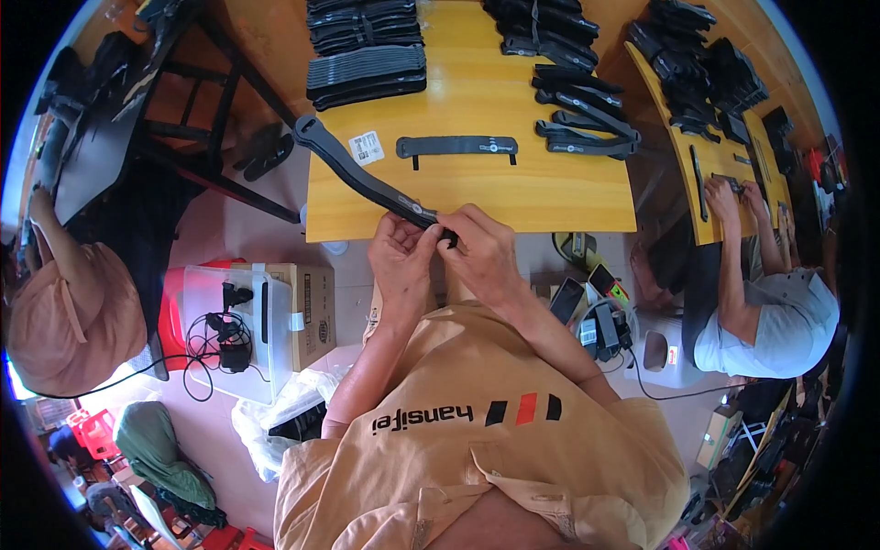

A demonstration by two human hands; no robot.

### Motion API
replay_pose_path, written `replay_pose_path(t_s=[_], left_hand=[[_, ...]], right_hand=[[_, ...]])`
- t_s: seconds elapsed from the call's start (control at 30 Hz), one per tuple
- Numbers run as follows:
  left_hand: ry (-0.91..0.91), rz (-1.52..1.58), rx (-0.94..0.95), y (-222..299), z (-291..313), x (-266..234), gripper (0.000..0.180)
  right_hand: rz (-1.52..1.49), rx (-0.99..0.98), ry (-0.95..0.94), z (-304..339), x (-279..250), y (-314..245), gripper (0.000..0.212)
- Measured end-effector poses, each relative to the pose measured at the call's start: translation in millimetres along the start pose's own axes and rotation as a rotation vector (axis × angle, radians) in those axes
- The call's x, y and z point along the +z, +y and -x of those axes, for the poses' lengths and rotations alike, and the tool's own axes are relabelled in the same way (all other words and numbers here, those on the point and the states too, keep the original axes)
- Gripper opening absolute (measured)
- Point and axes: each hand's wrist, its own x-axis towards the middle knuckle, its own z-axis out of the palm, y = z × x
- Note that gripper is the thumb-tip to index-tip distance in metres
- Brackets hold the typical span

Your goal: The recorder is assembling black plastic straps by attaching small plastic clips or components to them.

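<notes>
A long dark grey strap (pixel 353 174) with a rounded, looped end slants up to the left from my hands over the table's front edge. My left hand (pixel 403 261) pinches its lower end. My right hand (pixel 484 249) closes on the same end, with a short black piece bent out below the fingertips. Beyond my hands, a flat grey band (pixel 458 146) with two small black tabs lies on the yellow table (pixel 532 206). A white printed label (pixel 366 148) is beside it. Several looped straps (pixel 587 133) lie at the right edge.
Stacked straps (pixel 367 75) and a tied bundle (pixel 550 37) stand at the table's back. A co-worker (pixel 765 321) sits at the right table, another (pixel 78 316) at the left. Left of me are a plastic bin (pixel 234 335) with cables and a cardboard box (pixel 312 316).
</notes>
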Motion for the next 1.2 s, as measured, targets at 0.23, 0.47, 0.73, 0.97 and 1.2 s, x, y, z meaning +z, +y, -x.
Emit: replay_pose_path(t_s=[0.23,0.47,0.73,0.97,1.2], left_hand=[[-0.003,0.015,-0.02,0.1,-2.5,-0.9,0.022],[-0.009,0.02,-0.017,-3.4,-2.0,-3.8,0.023],[-0.032,0.175,-0.196,7.9,-9.0,-12.2,0.021],[-0.1,0.167,-0.293,16.7,-8.6,-15.8,0.025],[-0.212,0.104,-0.34,21.7,-7.8,-20.4,0.024]], right_hand=[[0.019,-0.03,0.075,-0.8,6.2,-0.6,0.024],[0.017,0.001,0.064,1.3,7.9,1.8,0.025],[-0.459,0.254,-0.112,-6.7,-12.8,14.4,0.013],[-0.27,0.084,-0.465,-23.7,-29.7,19.7,0.013],[-0.311,0.001,-0.673,-35.4,-35.1,29.2,0.015]])
